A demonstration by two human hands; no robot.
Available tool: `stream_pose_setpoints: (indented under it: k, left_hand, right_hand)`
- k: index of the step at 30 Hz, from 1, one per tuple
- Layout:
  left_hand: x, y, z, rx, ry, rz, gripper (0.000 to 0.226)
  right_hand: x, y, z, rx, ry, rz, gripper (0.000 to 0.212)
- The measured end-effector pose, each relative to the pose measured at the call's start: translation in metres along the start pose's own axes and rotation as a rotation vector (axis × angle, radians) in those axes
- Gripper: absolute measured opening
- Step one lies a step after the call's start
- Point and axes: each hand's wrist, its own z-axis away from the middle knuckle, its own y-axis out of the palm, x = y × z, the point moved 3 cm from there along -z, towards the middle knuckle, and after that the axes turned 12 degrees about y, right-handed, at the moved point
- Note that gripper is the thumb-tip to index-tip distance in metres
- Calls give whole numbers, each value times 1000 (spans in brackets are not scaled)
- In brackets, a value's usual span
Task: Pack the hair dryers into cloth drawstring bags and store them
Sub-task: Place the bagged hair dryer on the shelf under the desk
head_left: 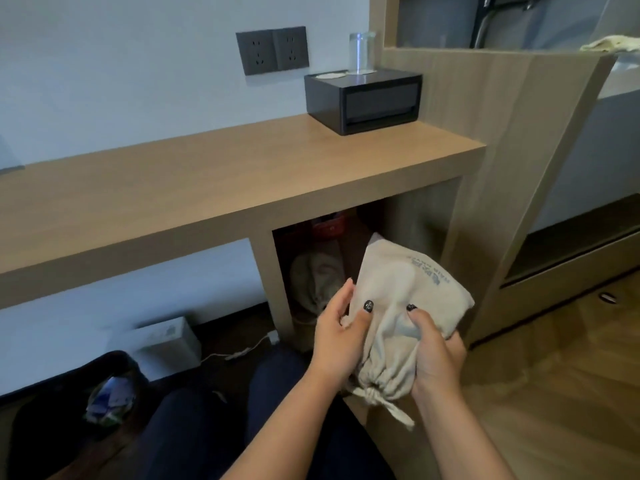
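While both hands hold it in front of the open cubby (363, 244) under the table (207, 174), the cloth drawstring bag (405, 306) sits tilted, its printed bottom end toward the cubby and its cinched neck toward the person. The left hand (337, 337) has its grip clenched on the bag's left side, thumb pressed across the cloth. The right hand (438, 355) has its grip curled round the bag's right side, fingers bunching the fabric. The drawstring (391, 407) hangs loose below the tied neck. Inside the cubby, a second cloth bag (315, 282) lies in shadow. On the table stand a black tissue box (363, 98) and, on top of it, a clear glass (362, 51). Wall sockets (272, 50) sit behind.
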Motion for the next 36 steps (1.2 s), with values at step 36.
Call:
stream_pose_setpoints:
  k: [36]
  left_hand:
    - [113, -1, -91, -118, -395, 77, 8]
  right_hand:
    - [-22, 121, -299, 92, -248, 1517, 56]
